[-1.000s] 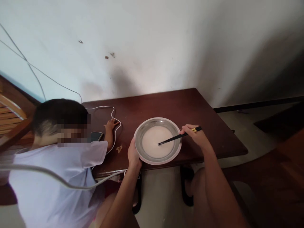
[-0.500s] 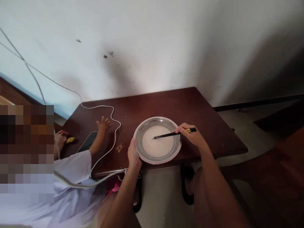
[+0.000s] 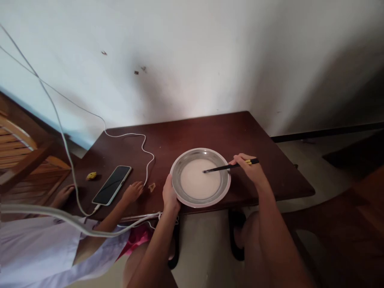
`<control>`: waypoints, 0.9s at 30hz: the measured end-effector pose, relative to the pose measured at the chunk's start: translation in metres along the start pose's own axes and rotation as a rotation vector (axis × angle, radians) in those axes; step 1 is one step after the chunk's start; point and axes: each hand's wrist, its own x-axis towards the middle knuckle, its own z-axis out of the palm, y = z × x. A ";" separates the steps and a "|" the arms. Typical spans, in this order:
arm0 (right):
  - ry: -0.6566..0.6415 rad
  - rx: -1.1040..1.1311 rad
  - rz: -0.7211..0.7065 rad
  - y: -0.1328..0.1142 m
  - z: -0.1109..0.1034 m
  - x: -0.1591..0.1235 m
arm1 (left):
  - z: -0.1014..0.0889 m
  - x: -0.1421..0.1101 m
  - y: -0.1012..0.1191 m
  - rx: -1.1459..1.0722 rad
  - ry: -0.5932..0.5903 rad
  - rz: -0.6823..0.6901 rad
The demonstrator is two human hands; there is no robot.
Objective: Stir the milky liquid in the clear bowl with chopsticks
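Observation:
A round metal bowl (image 3: 223,191) holding a pale white liquid sits near the front edge of a dark wooden table (image 3: 210,132). My left hand (image 3: 170,197) grips the bowl's left rim. My right hand (image 3: 247,168) is closed on a pair of black chopsticks (image 3: 223,167) with yellow ends. Their tips dip into the liquid near the bowl's middle.
A small person in a white top leans at the table's left, one hand (image 3: 132,191) on the edge beside a phone (image 3: 112,185) on a white cable (image 3: 147,156). A yellow scrap (image 3: 91,175) and a crumb (image 3: 151,187) lie nearby. A wooden chair (image 3: 21,160) stands left, a wall behind.
The chopstick tips swept round inside the bowl. The small person dropped back from the table, head out of view, hand sliding to the front edge and uncovering the phone.

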 end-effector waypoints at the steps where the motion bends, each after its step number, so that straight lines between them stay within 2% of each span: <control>1: 0.000 0.012 0.019 0.000 -0.001 0.000 | 0.000 0.000 0.001 0.004 0.005 -0.021; 6: -0.163 0.044 0.019 -0.005 0.004 -0.002 | 0.004 -0.007 0.008 -0.006 0.055 -0.079; 9: -0.071 0.006 -0.005 -0.004 0.002 0.000 | 0.005 -0.009 0.010 -0.032 0.028 -0.115; 12: 0.018 0.019 0.033 0.000 -0.001 0.000 | 0.006 -0.010 0.010 -0.068 0.018 -0.150; 17: -0.172 0.053 0.032 -0.004 0.004 -0.002 | 0.008 -0.011 0.010 -0.114 0.025 -0.152; 19: -0.149 0.022 0.004 -0.005 0.005 -0.001 | 0.009 -0.012 0.010 -0.115 0.035 -0.140; 23: -0.007 0.008 0.023 -0.002 0.000 0.000 | 0.009 -0.013 0.012 -0.139 0.023 -0.150; 27: -0.137 0.054 0.037 -0.003 0.004 -0.002 | 0.010 -0.016 0.015 -0.124 0.013 -0.159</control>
